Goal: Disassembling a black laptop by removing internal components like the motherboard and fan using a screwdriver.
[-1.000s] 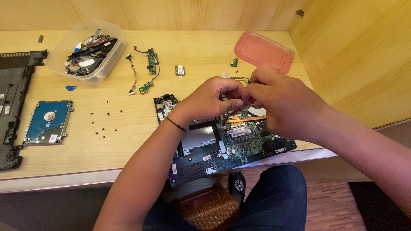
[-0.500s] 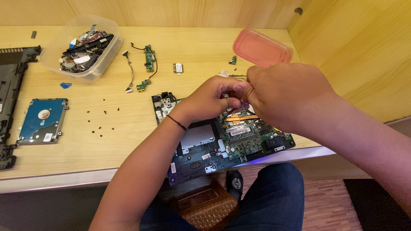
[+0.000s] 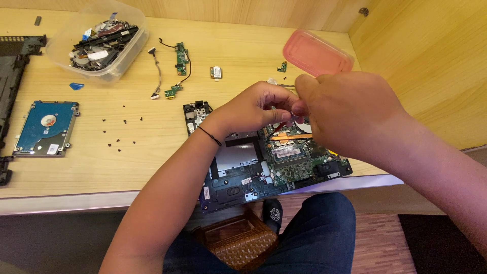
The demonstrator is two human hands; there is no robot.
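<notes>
Copper pipe under my fingertips

Green laptop board (image 3: 284, 170) lies just below both hands. My left hand (image 3: 253, 109) pinches a thin red tool (image 3: 279, 125), slanting down-left. My right hand (image 3: 350, 114) curls closed beside it; what it grips, I cannot tell. Copper heat pipe (image 3: 291, 136) runs crosswise beneath them

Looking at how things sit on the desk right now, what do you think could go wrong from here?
The opened laptop base overhangs the table edge above the person's lap, so pressure from the left hand or right hand might tip it. The loose black screws lie scattered unboxed and could roll off or get mixed. The bare hard drive lies unprotected nearby and might get knocked.
</notes>
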